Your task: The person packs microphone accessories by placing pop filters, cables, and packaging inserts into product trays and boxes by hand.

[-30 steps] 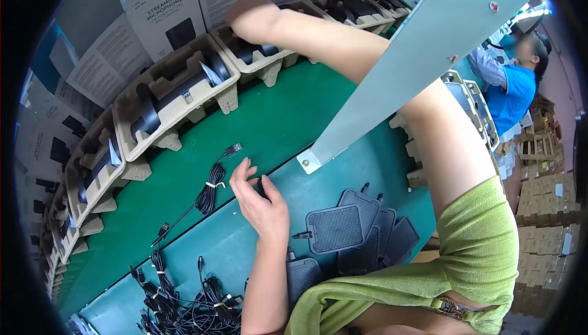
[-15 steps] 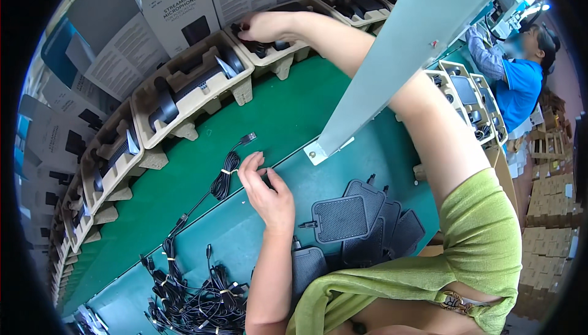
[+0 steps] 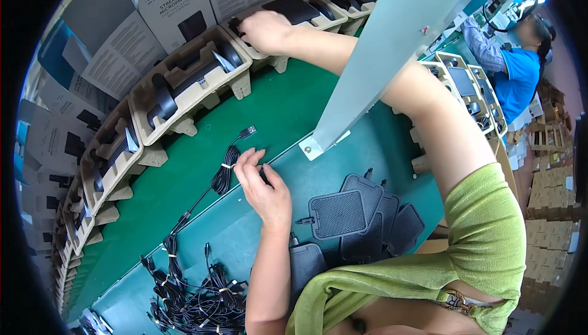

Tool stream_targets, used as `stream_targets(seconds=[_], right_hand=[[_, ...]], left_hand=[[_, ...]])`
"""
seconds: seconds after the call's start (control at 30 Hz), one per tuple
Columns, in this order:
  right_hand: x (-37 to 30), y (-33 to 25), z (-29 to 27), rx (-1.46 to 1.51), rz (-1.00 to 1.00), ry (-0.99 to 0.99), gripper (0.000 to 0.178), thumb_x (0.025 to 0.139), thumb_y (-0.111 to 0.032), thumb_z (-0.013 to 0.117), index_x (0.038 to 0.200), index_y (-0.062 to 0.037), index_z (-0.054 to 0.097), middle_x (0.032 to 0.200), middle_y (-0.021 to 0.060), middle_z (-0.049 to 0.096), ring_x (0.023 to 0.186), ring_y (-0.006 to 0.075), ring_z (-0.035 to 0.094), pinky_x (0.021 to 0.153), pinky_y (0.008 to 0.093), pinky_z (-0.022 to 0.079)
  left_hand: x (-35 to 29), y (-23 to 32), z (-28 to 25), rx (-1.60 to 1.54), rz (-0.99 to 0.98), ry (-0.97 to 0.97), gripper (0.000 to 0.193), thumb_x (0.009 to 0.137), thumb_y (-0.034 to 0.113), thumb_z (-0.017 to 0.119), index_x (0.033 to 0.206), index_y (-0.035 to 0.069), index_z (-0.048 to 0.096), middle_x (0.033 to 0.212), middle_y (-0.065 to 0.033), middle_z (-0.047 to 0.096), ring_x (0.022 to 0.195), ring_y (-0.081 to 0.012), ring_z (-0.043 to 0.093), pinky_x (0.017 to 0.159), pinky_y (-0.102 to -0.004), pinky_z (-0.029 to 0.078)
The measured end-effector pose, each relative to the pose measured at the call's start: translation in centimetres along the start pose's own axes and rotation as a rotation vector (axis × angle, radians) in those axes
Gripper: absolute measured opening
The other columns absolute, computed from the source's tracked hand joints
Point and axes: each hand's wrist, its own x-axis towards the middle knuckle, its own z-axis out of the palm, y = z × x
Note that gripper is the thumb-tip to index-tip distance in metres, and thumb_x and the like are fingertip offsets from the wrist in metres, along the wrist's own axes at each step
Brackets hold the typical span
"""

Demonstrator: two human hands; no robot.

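My right hand [image 3: 264, 32] reaches far forward to the left end of a brown moulded pulp tray [image 3: 260, 55]. Its fingers are bent down on a small black thing [image 3: 234, 25], mostly hidden by the hand, so I cannot make out its kind. Over the front table's far edge, my left hand [image 3: 264, 191] is open with loosely curved fingers and holds nothing. Just beyond its fingertips lies a tied black USB cable [image 3: 222, 177] on the green surface. Nearer me are a heap of tied black cables [image 3: 202, 298] and several black mesh pads [image 3: 339, 214].
More pulp trays [image 3: 150, 131] with black parts curve along the left and back, before upright printed boxes [image 3: 174, 7]. A grey metal post [image 3: 367, 71] slants across my right arm. A co-worker in blue [image 3: 520, 71] works at the far right, near other filled trays [image 3: 462, 84].
My right hand has shifted, its fingers now at the tray's left end, and the black bundle seen beneath it is out of sight. My left hand stays almost in place.
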Motion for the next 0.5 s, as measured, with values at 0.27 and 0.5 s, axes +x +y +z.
stream_targets(seconds=[0.27, 0.5], right_hand=[[-9.1, 2.4, -5.2, 0.192, -0.340, 0.631, 0.017, 0.077, -0.012, 0.055, 0.089, -0.0055, 0.064, 0.087, 0.0052, 0.064, 0.082, 0.0208, 0.062, 0.071, 0.0294, 0.048], [-3.0, 4.2, -2.1, 0.377, -0.233, 0.340, 0.019, 0.081, -0.017, 0.057, 0.084, 0.0003, 0.062, 0.081, 0.0147, 0.064, 0.074, 0.0305, 0.062, 0.067, 0.0360, 0.049]], left_hand=[[0.8, 0.2, -1.3, 0.141, 0.225, 0.125, 0.029, 0.074, -0.008, 0.049, 0.102, 0.000, 0.052, 0.113, -0.0175, 0.049, 0.109, -0.0319, 0.045, 0.095, -0.0400, 0.034], [3.9, -3.4, -3.9, 0.698, 0.288, -0.191, 0.041, 0.078, 0.017, 0.062, 0.114, 0.001, 0.050, 0.112, -0.0139, 0.051, 0.104, -0.0296, 0.047, 0.089, -0.0403, 0.037]])
